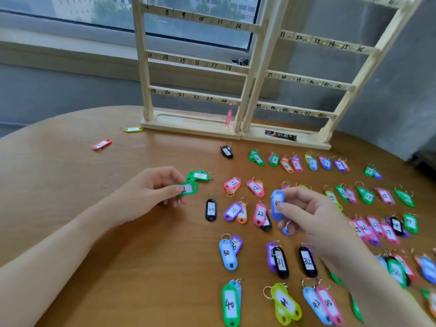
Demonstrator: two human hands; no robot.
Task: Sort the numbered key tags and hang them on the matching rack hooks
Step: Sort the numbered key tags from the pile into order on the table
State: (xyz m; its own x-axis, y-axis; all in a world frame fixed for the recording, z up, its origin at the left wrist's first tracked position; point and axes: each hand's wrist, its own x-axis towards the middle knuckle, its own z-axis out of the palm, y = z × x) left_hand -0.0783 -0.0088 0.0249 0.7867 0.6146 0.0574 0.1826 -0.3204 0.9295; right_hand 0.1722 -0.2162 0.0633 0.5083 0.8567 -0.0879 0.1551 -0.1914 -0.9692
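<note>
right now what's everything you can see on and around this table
wooden racks: two, pale wood, numbered rails, back of table
pink tag: one, hanging below 24 on the left rack
sorted key tags: dozens, mixed colours, numbered rows on the table's right half
red tag: one, far left of table
yellow-green tag: one, beside the left rack's base
black packet: one, in the right rack's base tray
table: one, brown wood, rounded
window: one, behind the racks
left hand: pinching a green tag
right hand: holding a blue tag
</note>
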